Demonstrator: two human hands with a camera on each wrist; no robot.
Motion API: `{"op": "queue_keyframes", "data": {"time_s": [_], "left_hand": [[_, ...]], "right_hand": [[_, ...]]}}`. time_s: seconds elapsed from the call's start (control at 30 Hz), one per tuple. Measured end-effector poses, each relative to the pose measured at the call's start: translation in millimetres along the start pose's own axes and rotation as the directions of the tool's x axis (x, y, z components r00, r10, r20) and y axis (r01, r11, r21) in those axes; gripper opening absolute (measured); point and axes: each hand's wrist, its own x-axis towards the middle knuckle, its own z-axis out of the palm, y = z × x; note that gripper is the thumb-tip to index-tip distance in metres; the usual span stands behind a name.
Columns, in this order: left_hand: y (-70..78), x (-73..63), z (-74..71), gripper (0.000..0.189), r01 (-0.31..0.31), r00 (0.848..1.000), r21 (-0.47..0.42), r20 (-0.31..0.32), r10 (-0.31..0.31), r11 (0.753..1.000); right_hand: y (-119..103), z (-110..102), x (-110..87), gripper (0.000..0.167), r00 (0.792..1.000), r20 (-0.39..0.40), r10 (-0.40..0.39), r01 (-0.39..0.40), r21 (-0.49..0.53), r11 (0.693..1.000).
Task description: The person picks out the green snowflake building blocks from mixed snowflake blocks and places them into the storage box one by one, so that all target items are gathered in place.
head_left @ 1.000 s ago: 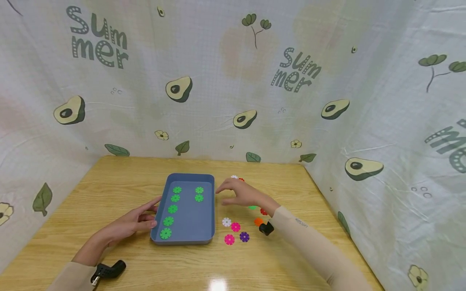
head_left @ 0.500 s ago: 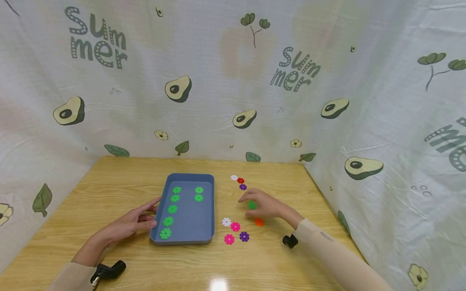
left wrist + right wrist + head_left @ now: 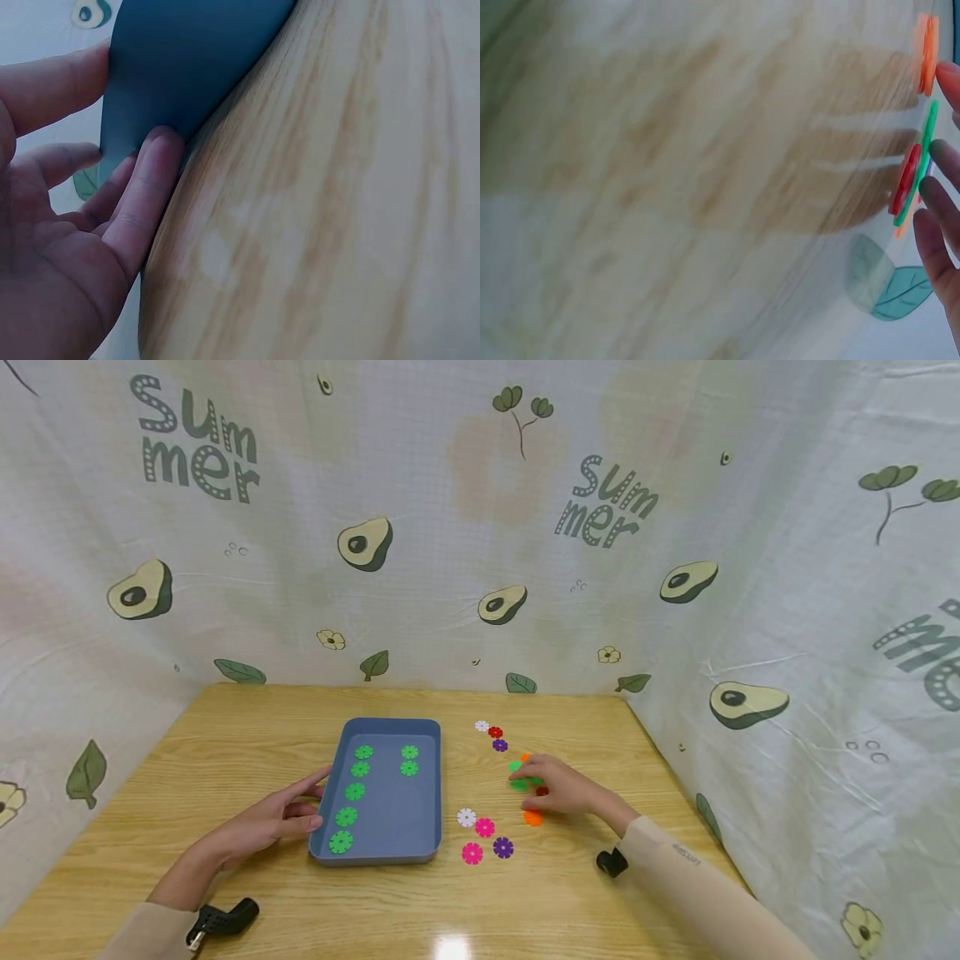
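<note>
My left hand (image 3: 262,818) is at the left side of a blue-grey tray (image 3: 437,793). Its thumb touches the rim, and fairly straight fingers (image 3: 154,165) lie against the outer wall in the left wrist view. Green flower-shaped plastic discs (image 3: 355,791) lie flat in the tray, a column on the left and two at upper right. My right hand (image 3: 566,789) reaches over a small cluster of discs on the table, thumb and fingers spread. In the right wrist view its fingertips meet or nearly meet a green disc (image 3: 928,146), beside a red disc (image 3: 906,180).
Nearer me lie a white disc (image 3: 467,817), two pink discs (image 3: 472,853) and a purple disc (image 3: 503,847). An orange disc (image 3: 532,817) is below the right hand. White, red and purple discs (image 3: 496,732) lie farther back. A printed cloth (image 3: 450,568) borders the wooden table (image 3: 262,735).
My right hand has moved right from the tray's right side to the cluster of green, red and orange discs. The left hand stays at the tray.
</note>
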Motion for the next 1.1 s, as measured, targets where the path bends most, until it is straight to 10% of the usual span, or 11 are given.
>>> {"op": "queue_keyframes", "data": {"time_s": [1.1], "left_hand": [[-2.2, 0.3, -0.9, 0.081, -0.01, 1.0, 0.024, 0.005, 0.01, 1.0]], "right_hand": [[2, -4, 14.3, 0.031, 0.999, 0.031, 0.017, -0.018, 0.012, 1.0]]}}
